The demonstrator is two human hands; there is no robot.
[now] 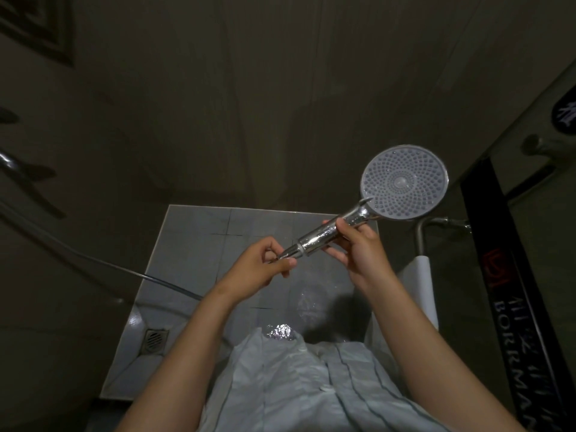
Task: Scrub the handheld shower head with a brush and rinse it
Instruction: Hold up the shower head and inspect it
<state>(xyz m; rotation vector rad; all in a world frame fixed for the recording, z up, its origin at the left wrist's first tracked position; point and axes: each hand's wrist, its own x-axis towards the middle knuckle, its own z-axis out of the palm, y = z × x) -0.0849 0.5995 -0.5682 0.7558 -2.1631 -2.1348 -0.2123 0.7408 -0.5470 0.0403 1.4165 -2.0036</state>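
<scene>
In the head view, dim brownish walls are closing in a shower stall around a grey tiled floor (193, 244), and a glass door (530, 213) with a black lettered strip is standing along its right edge. A square drain (154, 339) is sitting near the floor's left edge, and a patch of water (280, 330) is glinting at the near edge.

The shower head (404, 181) is being held in the air over the far right corner of the floor, with its round nozzle face turned up towards the camera. The right hand (358, 247) is gripping its chrome handle with curled fingers. The left hand (265, 266) is pinching the handle's lower end, where the hose (124, 269) is joining and trailing off to the left.
</scene>
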